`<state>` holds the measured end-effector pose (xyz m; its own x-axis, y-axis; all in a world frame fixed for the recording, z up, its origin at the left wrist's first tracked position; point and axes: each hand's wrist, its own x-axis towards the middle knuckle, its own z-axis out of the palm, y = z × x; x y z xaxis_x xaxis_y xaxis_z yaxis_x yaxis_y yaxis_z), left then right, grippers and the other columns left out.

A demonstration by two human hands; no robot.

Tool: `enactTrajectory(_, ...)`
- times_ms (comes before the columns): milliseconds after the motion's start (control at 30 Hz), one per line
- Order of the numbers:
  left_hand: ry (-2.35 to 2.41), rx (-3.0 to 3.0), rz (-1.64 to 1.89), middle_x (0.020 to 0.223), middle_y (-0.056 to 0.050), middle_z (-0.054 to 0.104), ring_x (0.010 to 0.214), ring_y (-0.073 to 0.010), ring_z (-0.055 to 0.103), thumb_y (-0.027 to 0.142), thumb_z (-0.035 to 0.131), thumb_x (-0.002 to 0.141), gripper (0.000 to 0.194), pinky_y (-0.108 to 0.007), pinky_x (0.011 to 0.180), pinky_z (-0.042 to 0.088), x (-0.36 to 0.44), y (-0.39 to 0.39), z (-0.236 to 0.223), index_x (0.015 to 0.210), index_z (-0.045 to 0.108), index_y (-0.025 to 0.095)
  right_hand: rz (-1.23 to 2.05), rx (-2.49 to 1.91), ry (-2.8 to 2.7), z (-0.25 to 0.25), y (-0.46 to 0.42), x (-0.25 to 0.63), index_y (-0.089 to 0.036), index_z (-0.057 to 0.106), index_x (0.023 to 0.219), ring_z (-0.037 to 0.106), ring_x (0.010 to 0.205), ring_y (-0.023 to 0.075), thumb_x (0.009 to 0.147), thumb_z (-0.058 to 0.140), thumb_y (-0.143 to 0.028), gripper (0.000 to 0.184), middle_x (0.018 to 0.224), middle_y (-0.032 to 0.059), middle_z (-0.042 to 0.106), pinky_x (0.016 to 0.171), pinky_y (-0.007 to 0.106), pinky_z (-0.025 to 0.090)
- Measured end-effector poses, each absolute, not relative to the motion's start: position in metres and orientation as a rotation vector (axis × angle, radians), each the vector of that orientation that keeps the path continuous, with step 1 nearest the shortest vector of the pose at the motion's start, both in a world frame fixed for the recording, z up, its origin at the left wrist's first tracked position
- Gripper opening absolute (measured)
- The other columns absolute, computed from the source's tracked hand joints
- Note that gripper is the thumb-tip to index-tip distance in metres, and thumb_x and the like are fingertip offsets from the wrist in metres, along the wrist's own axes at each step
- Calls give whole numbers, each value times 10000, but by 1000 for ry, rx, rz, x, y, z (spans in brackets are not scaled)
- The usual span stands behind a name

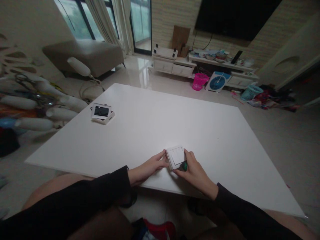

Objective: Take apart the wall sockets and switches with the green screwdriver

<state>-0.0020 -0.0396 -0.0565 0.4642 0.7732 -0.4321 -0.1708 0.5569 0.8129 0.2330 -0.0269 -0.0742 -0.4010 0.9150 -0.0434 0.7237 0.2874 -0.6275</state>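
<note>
Near the table's front edge, a square white wall switch (pixel 177 156) with a broad rocker plate is held between both hands, slightly tilted. My left hand (pixel 157 162) grips its left edge with thumb and fingertips. On the opposite side, my right hand (pixel 193 169) closes around the right edge and lower corner. A small dark green piece (pixel 184 166) shows at that corner by the right fingers; its kind cannot be made out. Toward the far left of the table lies a small stack of white square frames (pixel 102 113), the top one with a dark centre.
The white table (pixel 200 123) spreads out ahead of me. Beyond it stand a low TV cabinet (pixel 172 68), a pink basket (pixel 199 82) and a blue fan (pixel 217 81). White rounded objects (pixel 32 124) crowd the left side, near a brown bench (pixel 85 55).
</note>
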Motion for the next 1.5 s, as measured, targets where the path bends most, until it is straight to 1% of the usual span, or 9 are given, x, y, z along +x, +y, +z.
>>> enactTrajectory(167,901,867,674,1569,-31,568,1496,-292,459,279,698,803,618,-492,1290,247,-3,-31,-53,1416,629,320,901,-1487,-2229,-77,-33,233,-263,387,1440,639,1075,276,911,604,-246,572,1212,101,566,922,438,539)
enactTrajectory(433,876,1003,691,1467,-122,638,1405,-328,535,250,658,853,497,-514,1248,317,-6,-26,-65,1343,655,173,926,-1551,-2273,-80,-40,232,-176,400,1465,654,1162,310,916,585,-253,584,1308,171,624,968,462,533)
enactTrajectory(533,877,1051,720,1474,-141,634,1385,-334,561,222,688,815,556,-535,1253,316,-5,-24,-73,1364,629,157,904,-1579,-2315,-76,-39,232,-160,462,1419,671,1158,320,912,602,-264,535,1320,179,647,949,447,538)
enactTrajectory(633,817,1076,698,1521,-164,593,1405,-337,566,178,746,745,768,-546,1238,362,-5,-26,-81,1478,520,179,850,-1620,-2382,-70,-36,233,-160,518,1366,705,1093,328,919,624,-300,480,1275,167,692,891,431,545)
enactTrajectory(767,1047,1406,619,1658,-198,418,1490,-392,472,167,839,645,1099,-581,1249,351,-10,-32,-85,1618,329,207,770,-1634,-2475,-64,-32,234,-172,538,1361,723,1084,338,915,646,-315,481,1275,158,709,855,416,538)
enactTrajectory(867,1279,1696,523,1706,-206,316,1506,-435,433,194,879,605,1206,-595,1253,347,-14,-33,-84,1646,270,198,747,-1650,-2495,-62,-32,234,-177,552,1341,727,1084,327,917,650,-320,458,1267,149,719,847,395,531)
enactTrajectory(1100,1309,1916,518,1584,-156,495,1328,-369,613,146,764,702,907,-524,1100,519,-13,-30,-80,1539,425,233,711,-1622,-2504,-62,-33,235,-176,557,1347,730,1075,320,918,662,-325,466,1269,138,724,842,384,523)
enactTrajectory(1333,1229,1892,605,1431,-138,586,1239,-325,627,107,742,690,779,-480,1029,523,-13,-30,-76,1420,493,216,729,-1622,-2499,-58,-33,234,-176,565,1353,734,1048,323,918,659,-331,472,1258,134,727,831,393,522)
enactTrajectory(1500,1145,1877,685,1340,-119,597,1210,-304,610,103,776,666,771,-468,1029,512,-14,-27,-72,1381,506,206,728,-1580,-2486,-54,-34,235,-184,561,1380,735,1026,317,912,663,-322,499,1237,121,733,821,395,526)
